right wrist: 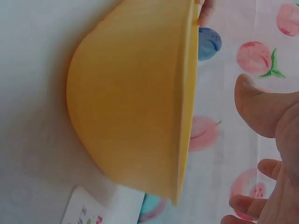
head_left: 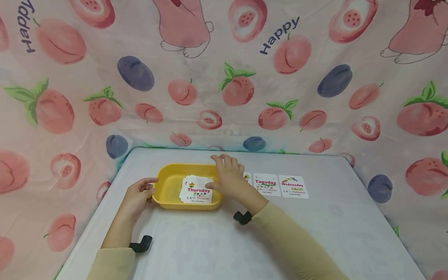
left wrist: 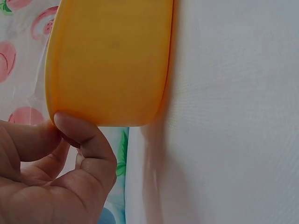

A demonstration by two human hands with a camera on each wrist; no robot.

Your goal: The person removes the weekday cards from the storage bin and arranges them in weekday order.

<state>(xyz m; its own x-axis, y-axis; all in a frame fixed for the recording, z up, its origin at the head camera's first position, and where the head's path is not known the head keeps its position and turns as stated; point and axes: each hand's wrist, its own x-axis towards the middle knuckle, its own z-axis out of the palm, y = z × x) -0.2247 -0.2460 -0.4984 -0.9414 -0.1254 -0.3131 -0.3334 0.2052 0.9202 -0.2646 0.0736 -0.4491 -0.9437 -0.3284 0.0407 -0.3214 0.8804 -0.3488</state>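
Note:
A yellow plastic tray (head_left: 169,187) holds a small stack of white cards, with the "Thursday" card (head_left: 197,190) on top. At the tray's left end my left hand (head_left: 134,198) pinches the rim between thumb and fingers; the left wrist view shows this hold on the tray's outer wall (left wrist: 112,65) up close. Over the right end hovers my right hand (head_left: 229,177), its thumb and fingers spread apart. In the right wrist view, the fingers stand apart from the tray's wall (right wrist: 131,102), with nothing between them.
Right of the tray, a "Tuesday" card (head_left: 266,184) and a "Wednesday" card (head_left: 293,186) lie in a row. Another card (head_left: 247,177) beside them is partly hidden by my right hand. A fruit-patterned cloth (head_left: 210,101) hangs behind the white table (head_left: 196,245).

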